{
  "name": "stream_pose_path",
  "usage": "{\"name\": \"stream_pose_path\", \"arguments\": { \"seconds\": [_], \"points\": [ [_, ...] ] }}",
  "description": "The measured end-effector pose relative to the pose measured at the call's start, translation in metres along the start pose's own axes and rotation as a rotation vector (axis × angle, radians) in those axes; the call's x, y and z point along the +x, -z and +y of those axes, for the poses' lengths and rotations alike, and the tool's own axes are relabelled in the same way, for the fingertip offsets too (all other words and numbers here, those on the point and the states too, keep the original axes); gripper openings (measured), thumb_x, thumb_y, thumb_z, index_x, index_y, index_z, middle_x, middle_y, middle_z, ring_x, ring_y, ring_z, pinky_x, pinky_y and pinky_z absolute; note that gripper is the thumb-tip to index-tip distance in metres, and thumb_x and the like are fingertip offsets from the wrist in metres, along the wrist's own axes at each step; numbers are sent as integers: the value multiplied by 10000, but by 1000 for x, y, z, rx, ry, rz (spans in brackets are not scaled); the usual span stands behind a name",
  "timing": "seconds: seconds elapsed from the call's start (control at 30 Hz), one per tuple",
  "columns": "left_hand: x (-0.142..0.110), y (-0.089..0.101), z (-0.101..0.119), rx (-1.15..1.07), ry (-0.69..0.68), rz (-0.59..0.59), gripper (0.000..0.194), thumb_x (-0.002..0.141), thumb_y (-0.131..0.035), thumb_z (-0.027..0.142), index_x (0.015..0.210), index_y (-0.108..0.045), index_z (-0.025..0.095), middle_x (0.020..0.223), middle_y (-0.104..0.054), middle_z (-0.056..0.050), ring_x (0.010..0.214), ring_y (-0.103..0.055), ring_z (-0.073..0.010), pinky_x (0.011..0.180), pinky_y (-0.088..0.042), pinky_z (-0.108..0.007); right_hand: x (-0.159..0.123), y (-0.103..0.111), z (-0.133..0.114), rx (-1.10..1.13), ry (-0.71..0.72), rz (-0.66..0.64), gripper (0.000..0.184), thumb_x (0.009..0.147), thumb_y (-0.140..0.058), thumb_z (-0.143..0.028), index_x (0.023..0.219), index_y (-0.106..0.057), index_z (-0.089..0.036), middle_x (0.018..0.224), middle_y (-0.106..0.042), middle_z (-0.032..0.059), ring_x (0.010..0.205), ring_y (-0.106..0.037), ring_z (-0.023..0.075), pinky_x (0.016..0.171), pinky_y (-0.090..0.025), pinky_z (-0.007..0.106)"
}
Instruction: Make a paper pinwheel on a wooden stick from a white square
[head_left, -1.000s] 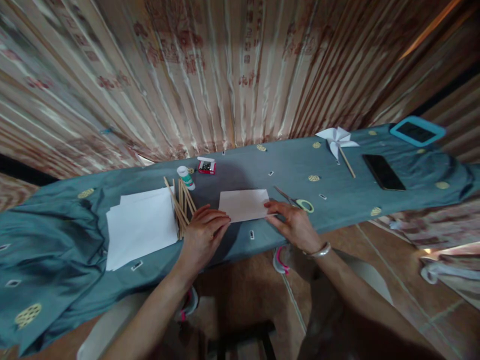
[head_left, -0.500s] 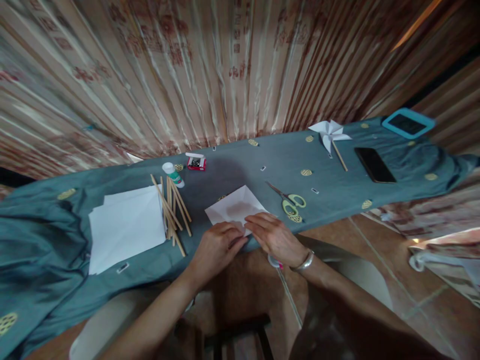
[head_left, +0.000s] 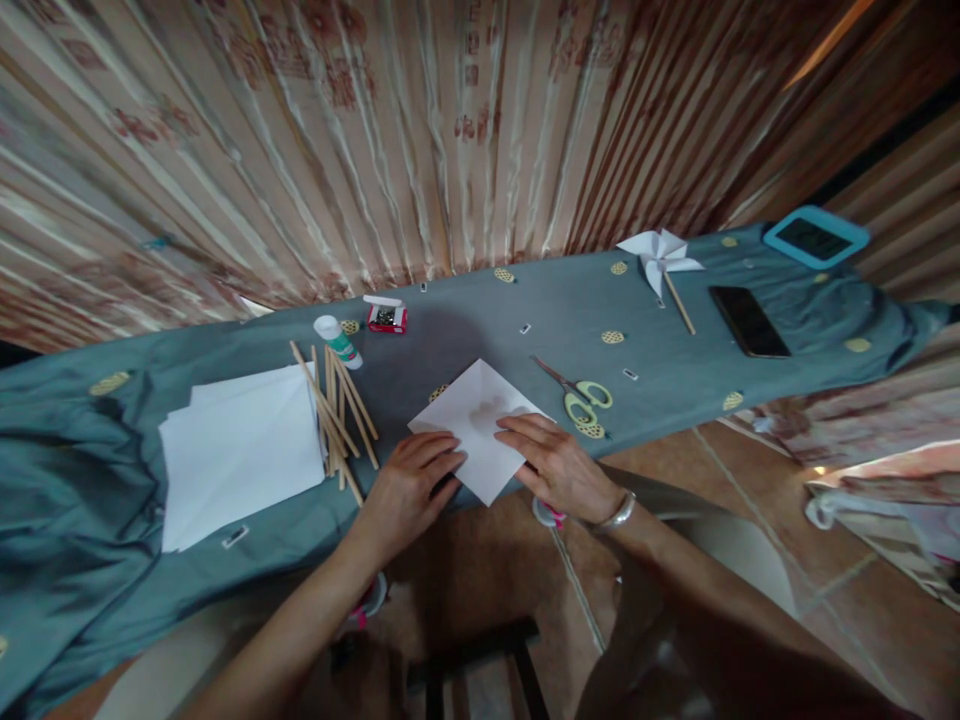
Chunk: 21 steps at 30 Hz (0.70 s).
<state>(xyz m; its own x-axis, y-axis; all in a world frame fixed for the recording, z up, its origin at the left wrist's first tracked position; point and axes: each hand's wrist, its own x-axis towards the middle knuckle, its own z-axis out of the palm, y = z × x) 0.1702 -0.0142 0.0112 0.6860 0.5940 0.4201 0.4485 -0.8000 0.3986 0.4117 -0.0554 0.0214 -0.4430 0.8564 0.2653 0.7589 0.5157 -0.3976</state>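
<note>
Paper (head_left: 477,425) turned cornerwise on tablecloth (head_left: 469,320)

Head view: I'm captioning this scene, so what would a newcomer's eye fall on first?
Likely the pale sheet comes first, cornerwise at lower centre between the left hand and right hand. Next come the white pinwheel, towards the back edge of the teal cloth, and the blue-framed screen near its right end.

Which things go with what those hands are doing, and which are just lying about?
Likely belonging: square paper under left hand and right hand; paper stack; sticks; scissors; bottle; red box; pinwheel.

Likely just lying about: black phone; blue-framed device.
</note>
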Motion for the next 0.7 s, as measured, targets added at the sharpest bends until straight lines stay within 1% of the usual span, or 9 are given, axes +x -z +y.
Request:
{"name": "stream_pose_path", "arguments": {
  "seconds": [0.17, 0.23, 0.3, 0.37, 0.43, 0.5, 0.57, 0.63, 0.7],
  "points": [
    [2, 1, -1, 31, -2, 2, 180, 892, -547, 147, 1008, -684, 150, 1067, -720, -112, 1019, -659, -241, 852, -552, -408, -1, 3, 16, -4, -77, 45, 405, 841, -548, -168, 1245, -573, -151, 1315, -588, 157, 1231, -523, 286, 1036, -454, 519],
    [3, 3, -3, 22, 15, -5, 199, 895, -525, 129, 1008, -688, 149, 1054, -727, -109, 1004, -669, -231, 854, -555, -402, -2, 8, 23, -22, -112, 82, 347, 863, -535, -168, 1204, -597, -151, 1305, -595, 161, 1226, -533, 287, 1033, -455, 519],
    [2, 6, -7, 12, 45, -16, 217, 878, -518, 104, 1000, -693, 144, 1044, -730, -112, 987, -678, -232, 859, -557, -410, -1, 14, 24, -4, -118, 109, 253, 892, -503, -159, 1107, -637, -157, 1268, -623, 150, 1191, -564, 271, 1014, -472, 501],
    [1, 9, -11, 8, 83, -26, 239, 849, -514, 81, 990, -696, 147, 1050, -729, -111, 990, -679, -239, 875, -553, -427, 0, 19, 18, 62, -102, 131, 186, 912, -494, -162, 1002, -657, -166, 1207, -661, 130, 1130, -602, 246, 974, -505, 466],
    [0, 11, -16, -18, 138, -38, 256, 827, -515, 80, 993, -695, 155, 1072, -726, -107, 1023, -673, -243, 909, -542, -432, 3, 23, 7, 157, -83, 156, 132, 907, -529, -172, 942, -656, -173, 1149, -689, 111, 1074, -630, 220, 931, -533, 418],
    [-1, 12, -20, -64, 241, -20, 241, 831, -537, 128, 1018, -685, 162, 1092, -721, -101, 1038, -672, -237, 932, -536, -415, 4, 26, -5, 261, -62, 180, 86, 891, -569, -172, 902, -653, -184, 1104, -708, 86, 1027, -654, 191, 905, -547, 370],
    [1, 12, -21, -103, 352, 27, 258, 845, -572, 206, 1087, -658, 178, 1115, -715, -90, 1041, -674, -228, 945, -531, -398, 6, 30, -13, 304, -56, 223, 76, 886, -584, -167, 914, -650, -193, 1056, -722, 65, 978, -673, 171, 881, -557, 337],
    [5, 14, -20, -108, 423, 93, 422, 845, -607, 262, 1260, -553, 203, 1194, -681, -85, 1094, -651, -228, 974, -512, -404, 5, 35, -16, 226, -55, 297, 100, 890, -577, -156, 957, -644, -189, 1031, -725, 70, 961, -680, 175, 872, -559, 339],
    [11, 16, -14, -62, 400, 167, 686, 830, -643, 272, 1439, -332, 215, 1357, -569, -116, 1239, -553, -246, 1032, -460, -435, 5, 37, -17, 57, -35, 360, 121, 893, -564, -149, 988, -636, -168, 1029, -721, 97, 963, -678, 201, 869, -555, 368]
  ]
}}
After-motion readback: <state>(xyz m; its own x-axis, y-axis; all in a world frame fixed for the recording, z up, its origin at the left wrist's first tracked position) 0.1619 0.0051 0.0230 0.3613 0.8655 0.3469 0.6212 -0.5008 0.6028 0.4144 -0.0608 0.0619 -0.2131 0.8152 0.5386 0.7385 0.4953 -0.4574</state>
